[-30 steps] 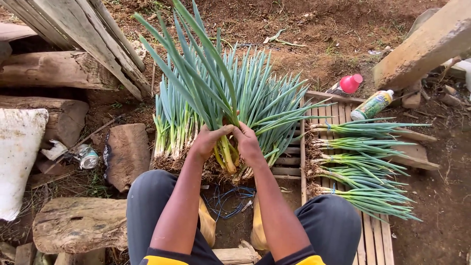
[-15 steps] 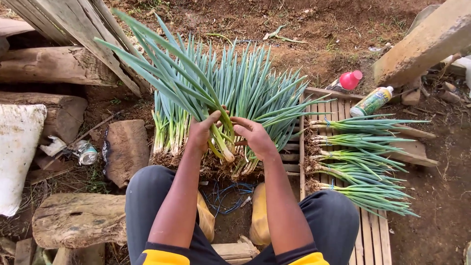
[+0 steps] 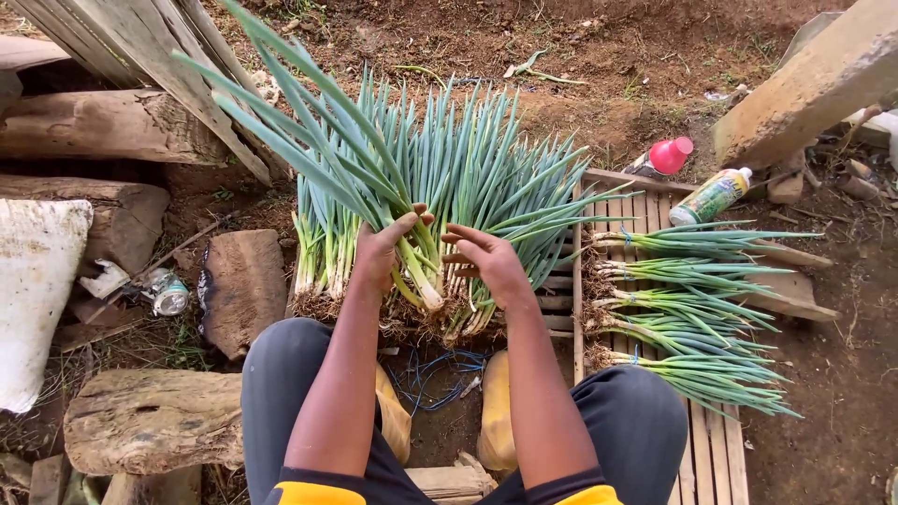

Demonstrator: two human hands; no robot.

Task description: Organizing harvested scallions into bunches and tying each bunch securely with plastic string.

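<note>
Left hand [image 3: 379, 257] clamped a leek bunch [image 3: 374, 178] at frame centre, steadying it upright; right hand [image 3: 491, 262] lay open against the stalks.

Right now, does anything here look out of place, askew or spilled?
Little stands out. Two bottles, one green and one with a pink cap, lie on their sides by the slatted rack, and a crushed can sits in the dirt. The tied scallion bundles lie neatly in a row.
</note>
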